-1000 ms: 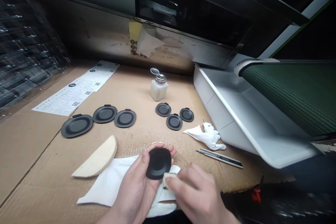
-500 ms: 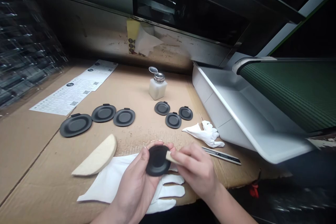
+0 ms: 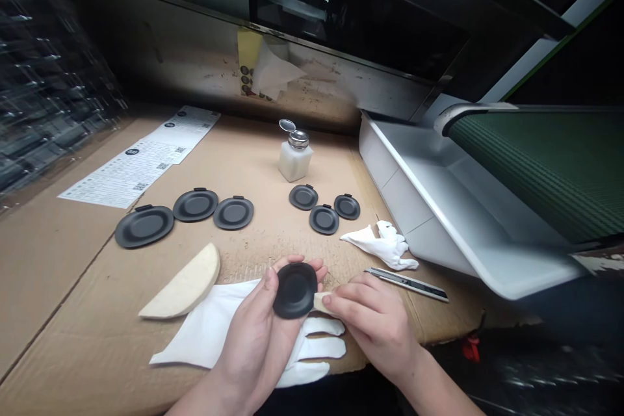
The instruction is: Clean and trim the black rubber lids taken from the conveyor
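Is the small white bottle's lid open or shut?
Open: the lid is flipped up, hinged off the top of the white bottle.

The one view is taken from a camera worn on the head, angled forward and down over a cardboard-covered worktop (image 3: 63, 292). The left hand (image 3: 256, 331) and right hand (image 3: 375, 328) are seen close up along the bottom edge, while a white tray (image 3: 414, 188) at the right and the wall (image 3: 160, 58) behind are framed farther off
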`<state>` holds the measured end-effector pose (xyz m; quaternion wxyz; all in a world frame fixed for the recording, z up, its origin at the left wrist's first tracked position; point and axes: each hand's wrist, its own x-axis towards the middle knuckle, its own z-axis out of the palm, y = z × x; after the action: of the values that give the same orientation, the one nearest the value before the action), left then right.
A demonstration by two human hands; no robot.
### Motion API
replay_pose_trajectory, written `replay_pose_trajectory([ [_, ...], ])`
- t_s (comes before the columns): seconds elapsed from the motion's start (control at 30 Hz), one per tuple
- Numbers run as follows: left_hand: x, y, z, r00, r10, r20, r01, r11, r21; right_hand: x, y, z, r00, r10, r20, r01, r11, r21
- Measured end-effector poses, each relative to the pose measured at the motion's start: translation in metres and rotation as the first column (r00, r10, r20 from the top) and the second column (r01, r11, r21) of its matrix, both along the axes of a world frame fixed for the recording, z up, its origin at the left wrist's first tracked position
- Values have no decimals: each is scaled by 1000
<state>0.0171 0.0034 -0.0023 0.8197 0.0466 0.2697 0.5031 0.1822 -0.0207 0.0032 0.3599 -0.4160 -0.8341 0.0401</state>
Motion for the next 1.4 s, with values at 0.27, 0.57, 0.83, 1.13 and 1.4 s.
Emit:
replay_pose_trajectory([
  [0.27,-1,-1,6,996,-16,-92,12,999,-45,-47,-5,-3,998,-29,51,25,997,73],
  [0.57,0,-2,0,999,4,-48,-5,1000,-27,-25,-9,1,987,-85,138,75,994,74],
  [0.83,0,0,0,1000,1,-31,-1,1000,-15,-30,-8,-2,991,-64,114,60,997,40],
  [1.13,-1,-4,0,997,-64,-49,70,989,133,-2,17,34,985,48,169,-24,990,-139],
  [1.4,-1,-4,-2,987,-70,-147,92,984,151,-30,20,30,988,125,89,-97,957,-273],
])
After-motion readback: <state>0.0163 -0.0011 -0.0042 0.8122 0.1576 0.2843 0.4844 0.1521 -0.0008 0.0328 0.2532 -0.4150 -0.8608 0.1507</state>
